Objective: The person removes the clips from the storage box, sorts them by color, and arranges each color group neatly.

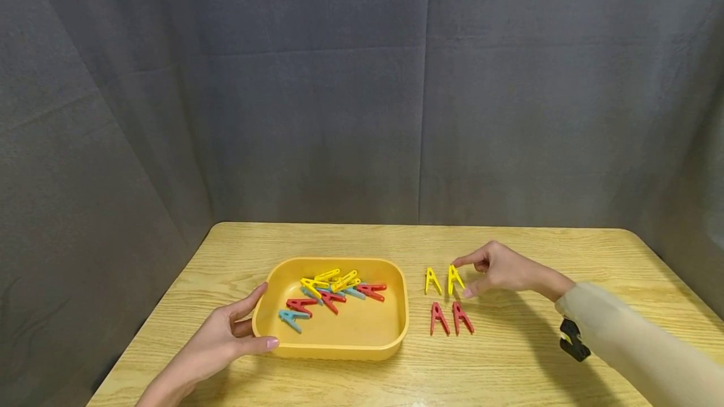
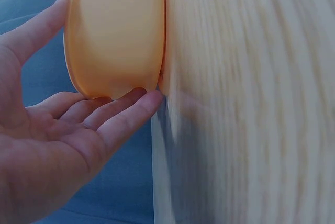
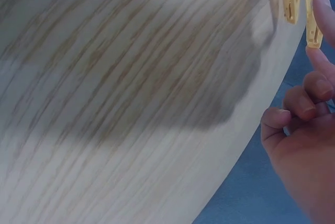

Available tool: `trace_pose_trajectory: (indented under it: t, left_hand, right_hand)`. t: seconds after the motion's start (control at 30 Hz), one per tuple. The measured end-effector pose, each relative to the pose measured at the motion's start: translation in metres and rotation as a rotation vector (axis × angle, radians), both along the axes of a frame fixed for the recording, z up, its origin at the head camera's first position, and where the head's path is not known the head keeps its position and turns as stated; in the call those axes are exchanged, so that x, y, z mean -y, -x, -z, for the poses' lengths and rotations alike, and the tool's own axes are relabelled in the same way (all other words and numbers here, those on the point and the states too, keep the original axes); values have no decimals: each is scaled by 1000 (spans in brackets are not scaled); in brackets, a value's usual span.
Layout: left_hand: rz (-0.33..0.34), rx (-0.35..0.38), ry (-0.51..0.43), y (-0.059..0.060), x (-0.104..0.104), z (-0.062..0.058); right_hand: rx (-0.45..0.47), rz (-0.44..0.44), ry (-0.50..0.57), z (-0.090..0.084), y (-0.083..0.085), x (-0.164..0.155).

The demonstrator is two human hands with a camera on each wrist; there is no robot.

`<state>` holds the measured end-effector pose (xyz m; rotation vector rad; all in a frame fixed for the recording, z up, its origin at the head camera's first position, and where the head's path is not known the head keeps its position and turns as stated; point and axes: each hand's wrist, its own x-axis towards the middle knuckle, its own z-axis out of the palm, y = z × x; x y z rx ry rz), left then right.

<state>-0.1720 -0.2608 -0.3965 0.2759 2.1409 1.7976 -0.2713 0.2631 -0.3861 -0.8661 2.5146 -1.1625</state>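
On the table, a little left of middle, sits a yellow tray with a heap of pegs in it: yellow ones toward the back, red in the middle, blue at the near left and under the pile. The left hand rests against the tray's near-left corner, fingers straight and relaxed; the thumb lies along the front rim and the fingertips touch the outer wall, as the left wrist view shows. Nothing is pinched in that hand.

Right of the tray, four pegs lie on the bare wood in two short rows. At the back are a yellow peg and, just beside it, a second yellow peg. In front of them lie two red pegs, side by side and close together, apart from the yellow ones.

The right hand reaches in from the right with forefinger and thumb drawn narrow around the second yellow peg, the forefinger at its top end and the thumb at its lower right; the other fingers are curled back into the palm. Whether the tips actually grip the peg or only touch it I cannot tell. The right wrist view is blurred, showing both yellow pegs at the top edge near the forefinger.

Between tray and pegs runs a strip of bare table. A dark curtain hangs behind the table.
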Motion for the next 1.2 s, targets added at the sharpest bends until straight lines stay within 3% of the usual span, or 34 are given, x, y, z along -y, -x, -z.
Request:
trace_pose_trajectory:
  t: [0.33,0.63,1.2]
  left_hand:
    - [8,-1,-19,-1,1,1]
    - [6,-8,-21,0,1,2]
    - [16,-13,-42,0,1,2]
  right_hand:
    - [3,-10,-29,10,7,-3]
    - [22,-32,-14,12,11,1]
    - [7,-17,-80,16,15,2]
